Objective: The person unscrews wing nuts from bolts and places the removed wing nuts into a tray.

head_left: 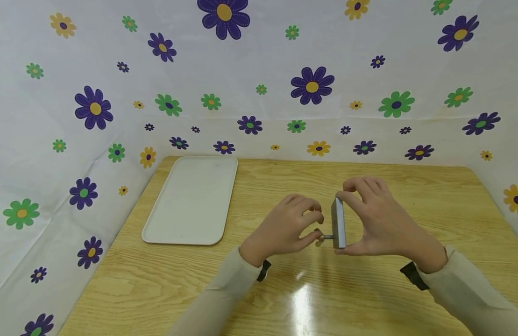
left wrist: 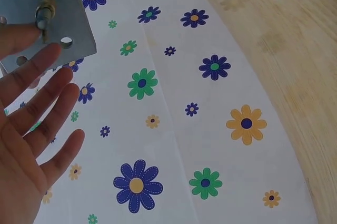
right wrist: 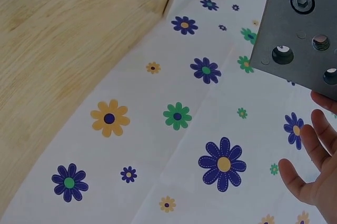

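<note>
Upright between my two hands is a grey metal plate (head_left: 338, 223) with several round holes. My right hand (head_left: 378, 217) grips it by opposite edges, thumb at the bottom edge and fingers at the top. A socket-head bolt (right wrist: 303, 1) passes through it, its head on the right hand's side. On the opposite face, the bolt's threaded end carries a brass-coloured wing nut (left wrist: 46, 10). My left hand (head_left: 288, 226) has its thumb at the wing nut, with the other fingers loosely spread beside it. The right wrist view shows the plate's holed face (right wrist: 295, 29), partly cut off.
A white rectangular tray (head_left: 191, 200) lies at the left of the wooden table (head_left: 275, 186). A flower-printed cloth (head_left: 259, 60) hangs behind and along the sides. Dark bands (head_left: 414, 275) show at both wrists.
</note>
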